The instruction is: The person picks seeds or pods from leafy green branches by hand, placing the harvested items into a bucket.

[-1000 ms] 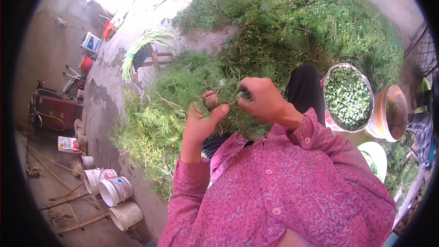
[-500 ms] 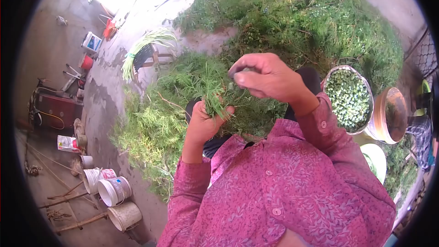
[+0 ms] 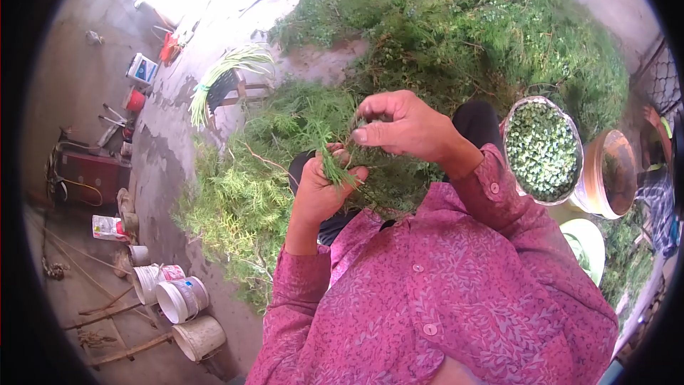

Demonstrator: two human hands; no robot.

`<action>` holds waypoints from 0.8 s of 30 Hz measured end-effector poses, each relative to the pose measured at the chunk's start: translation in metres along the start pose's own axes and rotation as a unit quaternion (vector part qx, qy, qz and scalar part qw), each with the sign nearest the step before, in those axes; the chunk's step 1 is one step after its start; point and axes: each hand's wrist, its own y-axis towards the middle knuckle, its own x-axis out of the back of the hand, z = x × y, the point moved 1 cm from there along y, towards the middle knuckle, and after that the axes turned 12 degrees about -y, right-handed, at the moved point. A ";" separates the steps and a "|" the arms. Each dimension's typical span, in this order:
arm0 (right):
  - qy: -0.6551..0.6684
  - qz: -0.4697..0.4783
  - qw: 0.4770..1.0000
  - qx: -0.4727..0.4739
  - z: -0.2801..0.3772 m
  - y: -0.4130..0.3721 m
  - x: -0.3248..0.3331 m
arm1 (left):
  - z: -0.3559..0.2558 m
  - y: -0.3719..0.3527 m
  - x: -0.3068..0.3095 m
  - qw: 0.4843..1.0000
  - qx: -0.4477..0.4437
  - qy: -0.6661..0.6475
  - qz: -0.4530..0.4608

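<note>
My left hand (image 3: 320,189) is closed around a leafy green conifer sprig (image 3: 333,165), which sticks up past the thumb. Just above and to the right of it, my right hand (image 3: 413,128) has its fingers curled and the thumb close to them. Anything between those fingertips is too small to make out. Beneath both hands lies a heap of cut conifer branches (image 3: 235,203). To the right stands a round container (image 3: 509,171) filled with small pale-green cones or seed pods (image 3: 543,148).
A larger branch pile (image 3: 456,36) spreads along the far wall. Beside the filled container is a brownish bucket (image 3: 595,189). At the right edge another person's arm (image 3: 657,125) shows. White buckets (image 3: 173,302) stand lower left; a chair bearing pale green strands (image 3: 242,59) is upper left.
My right hand has shifted slightly left and down, nearer the sprig, with its fingers repositioned. The left hand keeps its hold. An arm has come into sight at the right edge.
</note>
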 end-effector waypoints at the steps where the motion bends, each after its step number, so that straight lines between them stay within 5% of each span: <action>1: 0.039 -0.057 0.997 0.015 -0.003 -0.001 0.000 | -0.003 0.001 0.000 0.999 -0.024 0.023 -0.009; 2: 0.042 -0.061 0.997 0.013 -0.007 -0.003 0.001 | -0.005 0.001 0.000 0.998 -0.047 0.045 -0.017; 6: -0.137 -0.336 0.932 -0.018 -0.044 -0.020 0.039 | -0.025 -0.001 0.005 0.998 -0.038 0.045 -0.019; 8: -0.159 -0.414 0.895 -0.045 -0.057 -0.045 0.073 | -0.042 -0.006 0.010 0.971 0.065 0.001 -0.229; 9: -0.122 -0.462 0.878 -0.020 -0.079 -0.058 0.092 | -0.035 -0.003 0.021 0.971 0.066 0.000 -0.230; 11: -0.332 -0.534 0.771 -0.104 -0.101 -0.100 0.129 | -0.016 0.003 0.049 0.900 -0.005 -0.077 -0.428; 14: -0.456 -0.557 0.664 -0.202 -0.143 -0.167 0.171 | -0.027 0.005 0.058 0.921 -0.058 -0.172 -0.344; 16: -0.493 -0.521 0.644 -0.266 -0.148 -0.196 0.175 | -0.030 0.006 0.058 0.918 -0.075 -0.186 -0.342; 18: -0.580 -0.434 0.571 -0.387 -0.160 -0.215 0.175 | -0.026 0.008 0.064 0.907 -0.062 -0.218 -0.356; 22: -0.567 -0.432 0.600 -0.364 -0.172 -0.221 0.175 | -0.030 0.012 0.059 0.901 -0.084 -0.216 -0.367; 24: -0.512 -0.402 0.672 -0.352 -0.168 -0.204 0.174 | -0.032 0.011 0.057 0.898 -0.087 -0.219 -0.370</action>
